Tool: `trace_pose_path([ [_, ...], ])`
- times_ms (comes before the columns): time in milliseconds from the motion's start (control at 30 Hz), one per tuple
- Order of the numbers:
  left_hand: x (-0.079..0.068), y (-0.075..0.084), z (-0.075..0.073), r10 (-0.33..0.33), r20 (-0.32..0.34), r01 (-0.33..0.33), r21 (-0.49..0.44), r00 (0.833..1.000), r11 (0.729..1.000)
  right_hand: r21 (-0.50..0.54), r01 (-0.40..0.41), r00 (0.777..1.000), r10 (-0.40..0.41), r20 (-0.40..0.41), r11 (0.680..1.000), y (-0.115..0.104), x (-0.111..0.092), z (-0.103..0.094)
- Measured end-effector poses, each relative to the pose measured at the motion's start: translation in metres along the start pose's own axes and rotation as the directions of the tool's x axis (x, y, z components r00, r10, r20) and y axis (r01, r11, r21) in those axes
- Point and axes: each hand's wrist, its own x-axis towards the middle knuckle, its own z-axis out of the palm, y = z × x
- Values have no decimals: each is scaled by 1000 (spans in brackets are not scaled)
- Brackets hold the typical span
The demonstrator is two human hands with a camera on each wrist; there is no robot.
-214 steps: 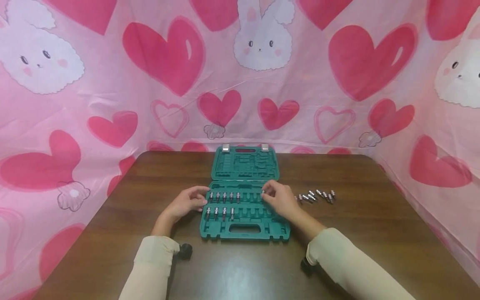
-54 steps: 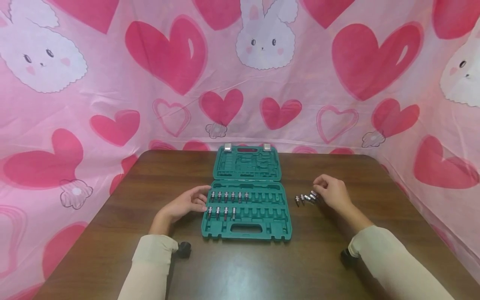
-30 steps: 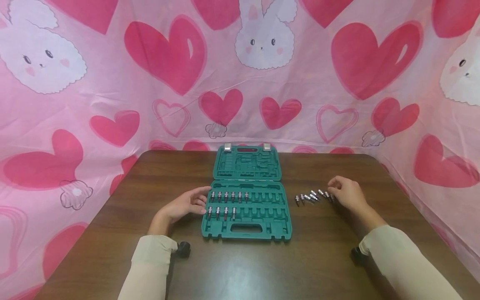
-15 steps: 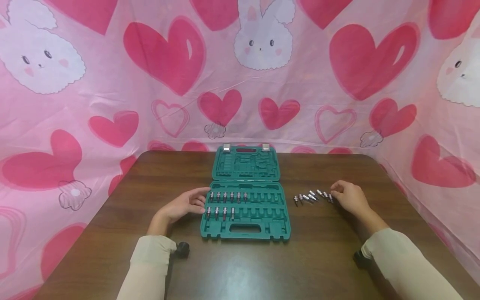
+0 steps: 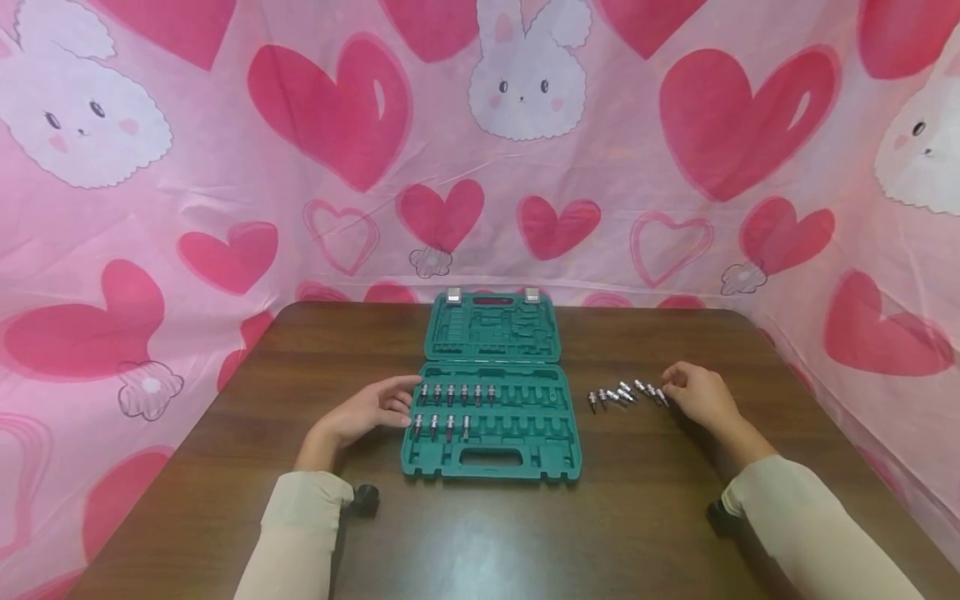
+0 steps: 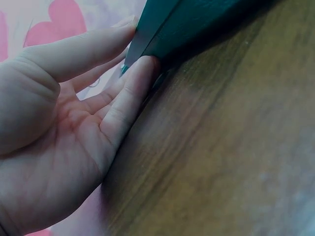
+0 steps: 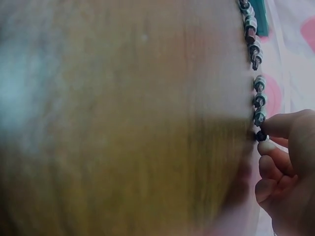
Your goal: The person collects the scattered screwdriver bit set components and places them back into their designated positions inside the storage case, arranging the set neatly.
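A green tool case [image 5: 435, 460] lies open on the table, its lid [image 5: 491, 350] folded back. Several silver bit sockets [image 5: 450, 395] stand in the left part of its two rows of slots, and the slots to their right hold none. My left hand [image 5: 363, 414] rests against the case's left edge with relaxed fingers; in the left wrist view its fingertips [image 6: 145, 66] touch the green side. Right of the case, my right hand [image 5: 701, 398] pinches a bit socket [image 7: 262, 136] between thumb and forefinger, at the right end of the loose bit sockets [image 5: 624, 392].
The brown wooden table [image 5: 480, 542] ends at a pink cloth backdrop [image 5: 637, 167] with hearts and rabbits. A dark wrist camera [image 5: 365, 500] sits at the left cuff, another dark one [image 5: 722, 518] at the right cuff.
The right hand has left the case and moved right to the far end of the loose bit sockets. The upper row holds one more socket. The left hand stays at the case edge.
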Motion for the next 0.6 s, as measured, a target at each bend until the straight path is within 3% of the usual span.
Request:
trace_pose_path([
  [600,1,1,0,-7,4,7,8,1000,1000,10,-24,999,24,-49,1000,-4,2,4],
])
